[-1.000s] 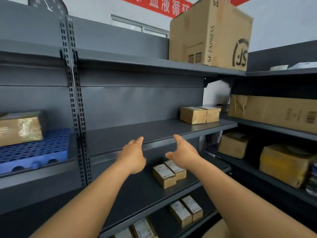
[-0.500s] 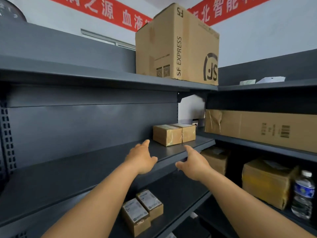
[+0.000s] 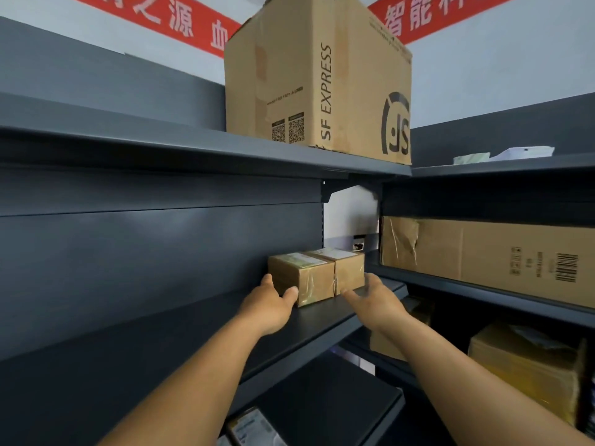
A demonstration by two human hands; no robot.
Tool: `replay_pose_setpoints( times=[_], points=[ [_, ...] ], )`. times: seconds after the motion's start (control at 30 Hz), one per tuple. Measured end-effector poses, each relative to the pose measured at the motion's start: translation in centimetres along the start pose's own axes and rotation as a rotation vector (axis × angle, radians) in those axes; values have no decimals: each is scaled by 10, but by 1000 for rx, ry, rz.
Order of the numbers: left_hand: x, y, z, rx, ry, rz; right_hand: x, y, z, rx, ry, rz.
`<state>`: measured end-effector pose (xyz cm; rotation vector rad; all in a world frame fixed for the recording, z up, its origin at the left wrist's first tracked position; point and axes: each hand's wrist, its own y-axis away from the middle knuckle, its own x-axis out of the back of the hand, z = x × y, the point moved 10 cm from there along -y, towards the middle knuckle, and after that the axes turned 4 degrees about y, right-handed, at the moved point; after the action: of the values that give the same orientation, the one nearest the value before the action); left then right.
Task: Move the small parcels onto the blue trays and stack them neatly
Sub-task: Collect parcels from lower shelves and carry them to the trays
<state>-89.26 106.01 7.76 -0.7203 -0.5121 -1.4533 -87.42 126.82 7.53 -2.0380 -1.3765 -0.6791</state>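
Observation:
Two small brown parcels stand side by side on the middle dark shelf [image 3: 193, 336], at its right end. The left parcel [image 3: 306, 278] and the right parcel [image 3: 349, 270] both carry taped labels on top. My left hand [image 3: 269, 304] reaches the left parcel, with a finger along its left side and the thumb against its lower front. My right hand [image 3: 375, 299] is spread just below and in front of the right parcel, its thumb near that parcel's bottom edge. No blue tray is in view.
A large SF Express carton [image 3: 318, 78] sits on the top shelf. To the right, a long carton [image 3: 489, 252] fills the side shelf, with more brown boxes [image 3: 528, 362] below. A labelled small parcel [image 3: 254, 428] shows on a lower shelf.
The view has turned right and closed in on the shelf, so the blue tray left the frame. Both hands have moved forward from the shelf edge up to the two small parcels.

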Motion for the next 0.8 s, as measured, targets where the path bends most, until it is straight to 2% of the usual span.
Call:
replay_pose_setpoints(
  times=[0.4,0.8],
  points=[
    [-37,-75,6,224,235,129,-5,-135,43,-61,-288,-34],
    [-69,-128,0,339,286,258,-39,-215,59,-67,-527,-223]
  ],
)
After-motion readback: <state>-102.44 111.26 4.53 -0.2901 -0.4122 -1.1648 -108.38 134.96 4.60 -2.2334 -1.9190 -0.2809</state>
